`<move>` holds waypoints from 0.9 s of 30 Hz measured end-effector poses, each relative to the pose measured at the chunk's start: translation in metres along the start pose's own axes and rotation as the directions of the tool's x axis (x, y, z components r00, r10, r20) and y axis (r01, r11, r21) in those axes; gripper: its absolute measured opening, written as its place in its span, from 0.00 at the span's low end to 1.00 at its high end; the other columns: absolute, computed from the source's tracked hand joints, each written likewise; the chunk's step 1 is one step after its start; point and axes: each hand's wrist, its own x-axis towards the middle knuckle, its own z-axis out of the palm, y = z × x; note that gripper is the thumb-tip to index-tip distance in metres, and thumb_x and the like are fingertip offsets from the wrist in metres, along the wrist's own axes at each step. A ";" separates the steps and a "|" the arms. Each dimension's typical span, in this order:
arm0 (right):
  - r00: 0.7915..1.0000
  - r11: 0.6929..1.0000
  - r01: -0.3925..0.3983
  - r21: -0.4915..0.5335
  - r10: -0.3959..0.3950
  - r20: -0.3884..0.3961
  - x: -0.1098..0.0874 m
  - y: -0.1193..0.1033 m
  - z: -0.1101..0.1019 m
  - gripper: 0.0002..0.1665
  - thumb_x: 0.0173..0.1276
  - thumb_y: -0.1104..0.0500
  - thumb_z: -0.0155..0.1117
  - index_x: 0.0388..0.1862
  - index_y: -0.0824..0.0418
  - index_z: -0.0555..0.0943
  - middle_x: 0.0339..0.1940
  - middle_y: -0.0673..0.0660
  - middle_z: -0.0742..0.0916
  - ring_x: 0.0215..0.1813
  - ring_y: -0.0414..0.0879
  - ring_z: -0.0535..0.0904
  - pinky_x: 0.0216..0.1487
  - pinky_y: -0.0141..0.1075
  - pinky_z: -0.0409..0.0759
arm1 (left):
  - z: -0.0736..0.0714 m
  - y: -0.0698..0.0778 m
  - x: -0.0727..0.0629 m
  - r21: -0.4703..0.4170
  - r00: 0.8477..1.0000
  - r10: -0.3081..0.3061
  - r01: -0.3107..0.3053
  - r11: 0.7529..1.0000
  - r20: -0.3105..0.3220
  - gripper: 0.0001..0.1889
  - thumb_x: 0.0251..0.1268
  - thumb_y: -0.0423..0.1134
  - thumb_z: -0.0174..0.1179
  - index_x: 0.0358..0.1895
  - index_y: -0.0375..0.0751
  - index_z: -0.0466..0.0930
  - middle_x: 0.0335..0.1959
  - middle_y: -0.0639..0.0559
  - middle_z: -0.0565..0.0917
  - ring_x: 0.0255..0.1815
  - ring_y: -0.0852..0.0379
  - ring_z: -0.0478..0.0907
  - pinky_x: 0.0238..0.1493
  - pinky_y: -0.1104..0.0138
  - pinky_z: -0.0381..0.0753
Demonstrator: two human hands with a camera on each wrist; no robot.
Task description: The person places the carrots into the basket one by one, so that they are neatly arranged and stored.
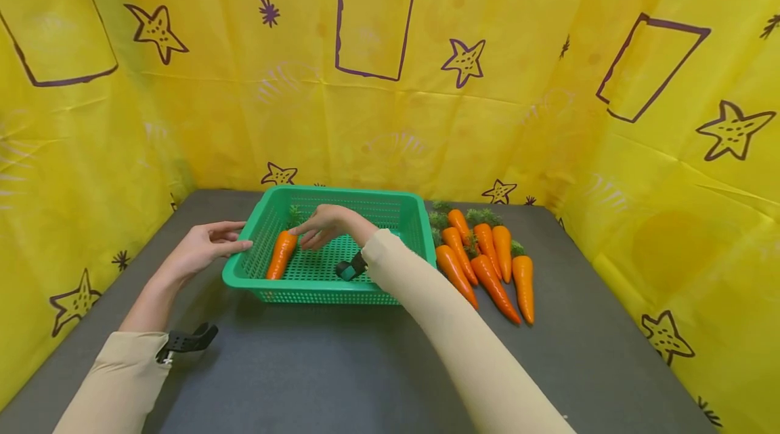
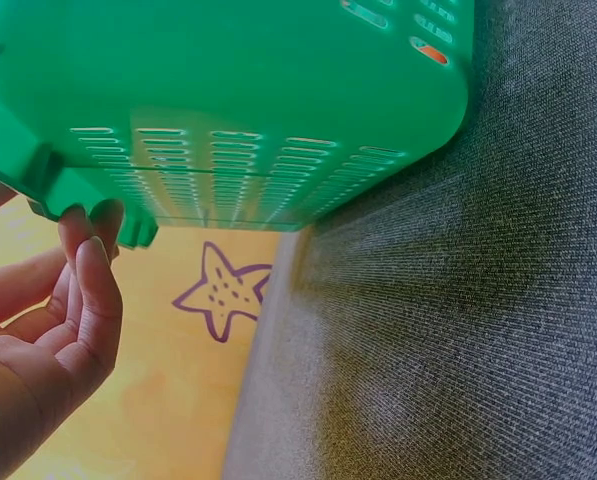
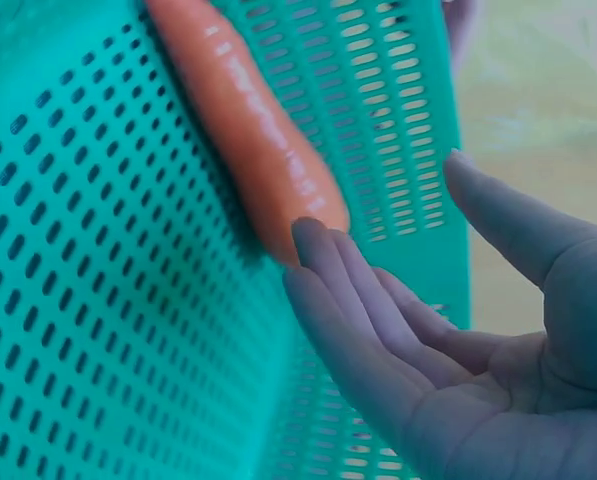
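A green perforated plastic basket (image 1: 317,286) stands on the dark table. My left hand (image 1: 198,250) holds its left rim between thumb and fingers; the left wrist view shows those fingertips (image 2: 100,262) right at the basket's lip. Inside, along the left wall, lies one orange carrot (image 1: 282,255) with its green top toward the back. My right hand (image 1: 332,221) reaches into the basket over that carrot's thick end. In the right wrist view its straight fingers (image 3: 348,310) are at the carrot's end, while the thumb (image 3: 498,215) stands well apart.
Several more carrots (image 1: 487,271) with leafy green tops lie in a loose group on the table, close to the basket's right side. Yellow cloth (image 1: 390,122) with drawn stars and frames encloses the back and both sides of the table (image 1: 292,366).
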 end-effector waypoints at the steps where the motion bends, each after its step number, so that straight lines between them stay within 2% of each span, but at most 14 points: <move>1: 1.000 1.000 0.017 -0.019 -0.017 0.004 -0.002 0.000 -0.002 0.36 0.64 0.57 0.66 0.67 0.71 0.65 0.56 0.71 0.80 0.58 0.60 0.78 0.62 0.49 0.72 | 0.000 0.000 0.000 0.004 1.000 -0.001 0.001 1.000 -0.001 0.35 0.62 0.51 0.62 0.67 0.33 0.65 0.50 0.38 0.77 0.40 0.68 0.75 0.42 0.67 0.80; 2: 0.999 0.999 0.035 -0.042 -0.035 0.008 -0.004 0.000 -0.004 0.33 0.64 0.56 0.66 0.63 0.71 0.70 0.56 0.71 0.80 0.59 0.60 0.78 0.62 0.49 0.71 | 0.000 0.000 0.000 0.007 1.000 -0.001 0.001 1.000 -0.002 0.36 0.62 0.51 0.62 0.67 0.33 0.65 0.50 0.38 0.77 0.40 0.68 0.75 0.42 0.67 0.80; 4: 0.998 0.994 0.068 -0.080 -0.067 0.014 -0.010 -0.001 -0.007 0.31 0.65 0.54 0.65 0.62 0.70 0.72 0.56 0.69 0.81 0.60 0.60 0.77 0.62 0.48 0.72 | 0.000 0.000 0.000 0.008 1.000 -0.003 0.003 1.000 -0.004 0.36 0.62 0.51 0.62 0.67 0.33 0.65 0.49 0.39 0.77 0.39 0.68 0.75 0.42 0.67 0.80; 10: 0.988 0.976 0.153 -0.157 -0.150 0.029 -0.033 -0.005 -0.013 0.30 0.66 0.52 0.63 0.62 0.68 0.73 0.51 0.63 0.85 0.58 0.56 0.79 0.53 0.41 0.79 | 0.000 0.001 0.000 -0.002 1.000 -0.001 0.001 1.000 -0.005 0.36 0.62 0.51 0.62 0.67 0.33 0.65 0.49 0.39 0.77 0.39 0.67 0.75 0.41 0.68 0.80; 14: 0.982 0.970 0.190 -0.149 -0.190 0.017 -0.046 -0.006 -0.018 0.26 0.67 0.53 0.63 0.60 0.65 0.75 0.48 0.60 0.86 0.55 0.53 0.81 0.54 0.42 0.79 | 0.000 0.001 -0.001 0.002 1.000 0.003 -0.003 1.000 -0.006 0.35 0.62 0.51 0.62 0.67 0.33 0.65 0.50 0.38 0.77 0.39 0.68 0.75 0.41 0.69 0.79; 19: 0.977 0.970 0.213 -0.120 -0.215 0.003 -0.061 -0.006 -0.026 0.27 0.67 0.54 0.62 0.61 0.64 0.74 0.49 0.58 0.86 0.56 0.53 0.81 0.55 0.42 0.78 | 0.000 -0.001 0.000 0.013 1.000 0.009 -0.009 1.000 -0.012 0.35 0.62 0.52 0.62 0.66 0.33 0.66 0.49 0.38 0.77 0.40 0.67 0.74 0.42 0.67 0.80; 27: 0.960 0.954 0.272 -0.124 -0.279 -0.039 -0.088 -0.001 -0.042 0.26 0.68 0.55 0.62 0.62 0.64 0.73 0.54 0.62 0.84 0.54 0.53 0.82 0.53 0.40 0.79 | 0.000 -0.002 0.001 0.026 1.000 0.004 -0.004 1.000 -0.012 0.35 0.62 0.52 0.61 0.67 0.33 0.65 0.51 0.37 0.76 0.41 0.67 0.74 0.43 0.67 0.79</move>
